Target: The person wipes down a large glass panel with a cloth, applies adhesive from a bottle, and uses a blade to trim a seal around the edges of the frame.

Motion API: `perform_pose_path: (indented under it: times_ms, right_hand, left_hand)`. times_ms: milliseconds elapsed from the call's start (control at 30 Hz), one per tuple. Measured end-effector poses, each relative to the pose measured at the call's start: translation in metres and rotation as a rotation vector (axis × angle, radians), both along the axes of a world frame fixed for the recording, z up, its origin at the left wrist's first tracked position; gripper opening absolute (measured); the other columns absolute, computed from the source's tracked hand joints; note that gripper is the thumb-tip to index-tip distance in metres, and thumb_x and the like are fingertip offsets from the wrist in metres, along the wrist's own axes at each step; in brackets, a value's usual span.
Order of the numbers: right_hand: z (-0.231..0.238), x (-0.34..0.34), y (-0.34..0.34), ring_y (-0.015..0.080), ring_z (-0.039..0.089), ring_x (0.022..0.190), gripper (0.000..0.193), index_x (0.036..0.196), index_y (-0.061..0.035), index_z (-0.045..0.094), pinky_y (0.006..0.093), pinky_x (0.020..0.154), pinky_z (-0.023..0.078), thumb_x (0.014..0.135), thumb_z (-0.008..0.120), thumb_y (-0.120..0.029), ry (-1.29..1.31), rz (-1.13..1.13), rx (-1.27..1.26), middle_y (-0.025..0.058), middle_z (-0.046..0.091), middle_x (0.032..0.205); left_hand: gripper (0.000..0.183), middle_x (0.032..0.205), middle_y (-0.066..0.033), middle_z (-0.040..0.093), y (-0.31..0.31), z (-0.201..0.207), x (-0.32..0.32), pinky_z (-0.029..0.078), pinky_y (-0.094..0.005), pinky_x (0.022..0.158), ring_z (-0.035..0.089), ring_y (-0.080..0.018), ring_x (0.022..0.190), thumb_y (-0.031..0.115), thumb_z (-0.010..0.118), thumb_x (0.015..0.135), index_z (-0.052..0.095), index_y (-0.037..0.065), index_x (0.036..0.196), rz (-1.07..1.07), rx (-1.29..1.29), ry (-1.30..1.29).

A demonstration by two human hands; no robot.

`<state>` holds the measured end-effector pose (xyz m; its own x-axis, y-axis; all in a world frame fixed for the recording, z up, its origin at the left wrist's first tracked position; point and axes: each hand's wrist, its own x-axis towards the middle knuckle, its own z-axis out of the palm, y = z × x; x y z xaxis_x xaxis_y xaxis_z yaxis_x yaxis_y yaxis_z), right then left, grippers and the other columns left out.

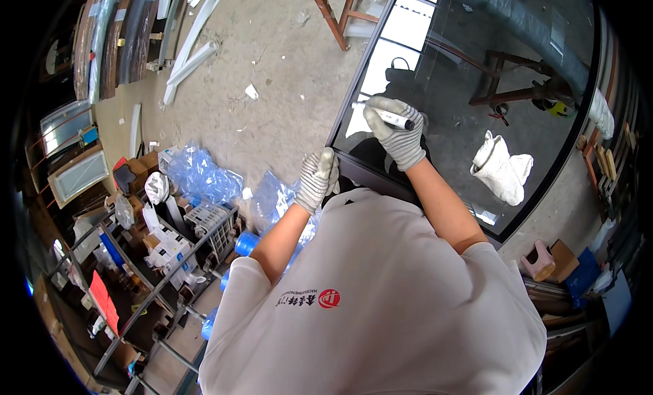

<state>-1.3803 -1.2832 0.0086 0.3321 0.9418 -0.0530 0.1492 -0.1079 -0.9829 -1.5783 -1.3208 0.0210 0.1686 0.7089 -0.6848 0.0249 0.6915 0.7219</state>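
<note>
A dark-framed glass panel [449,123] lies in front of me to the right, its surface mirroring the surroundings. Over its near left part, my right hand [400,133] in a striped grey glove is closed round a white marker [388,115] with a black end. The marker is held nearly level above the glass; I cannot tell whether its tip touches. My left hand [317,181], gloved the same way, is beside the panel's near left corner with its fingers curled together. Whatever it may grip is hidden. A crumpled white cloth [502,169] rests on the glass right of my right hand.
Clear plastic wrap [204,174] and blue water jugs [246,243] are on my left, near a metal rack [146,286] full of boxes. Wrapped profiles [112,41] lie at the far left. A rust-coloured stand [333,18] is beyond the panel; a pink stool [539,260] is at the right.
</note>
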Motion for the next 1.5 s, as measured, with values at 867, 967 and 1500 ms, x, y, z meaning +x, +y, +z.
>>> perform_pose_path:
  times_ms: [867, 967, 1500]
  right_hand:
    - [0.004, -0.034, -0.034, 0.0293, 0.060, 0.079, 0.028, 0.100, -0.0105, 0.054, 0.0412, 0.069, 0.047, 0.073, 0.061, -0.006, -0.472, 0.424, 0.446, 0.0123, 0.061, 0.084]
    - [0.007, -0.030, -0.050, 0.0235, 0.062, 0.072, 0.026, 0.104, -0.0107, 0.053, 0.0329, 0.063, 0.049, 0.079, 0.061, -0.007, 0.018, 0.339, 0.238, 0.0091, 0.061, 0.080]
    - [0.066, 0.014, -0.129, 0.0102, 0.062, 0.074, 0.025, 0.099, 0.0000, 0.064, 0.0246, 0.069, 0.050, 0.086, 0.064, -0.021, 0.445, -0.266, 0.134, 0.0046, 0.067, 0.080]
  left_hand:
    - [0.039, 0.049, 0.0012, 0.038, -0.022, 0.008, -0.050, 0.038, -0.0245, 0.036, 0.033, -0.0080, 0.035, 0.046, 0.053, 0.090, 0.045, 0.009, 0.080, -0.007, 0.206, 0.031]
    - [0.026, 0.061, -0.0010, 0.045, -0.007, 0.008, -0.042, 0.042, -0.0232, 0.047, 0.045, -0.0100, 0.048, 0.032, 0.054, 0.091, 0.049, 0.006, 0.093, -0.163, 0.406, 0.149]
    - [0.039, 0.080, -0.0142, 0.059, 0.036, 0.062, 0.090, 0.046, -0.0403, 0.062, 0.059, -0.0323, 0.072, 0.019, 0.062, 0.079, 0.054, 0.006, 0.115, -1.109, 1.346, 0.206]
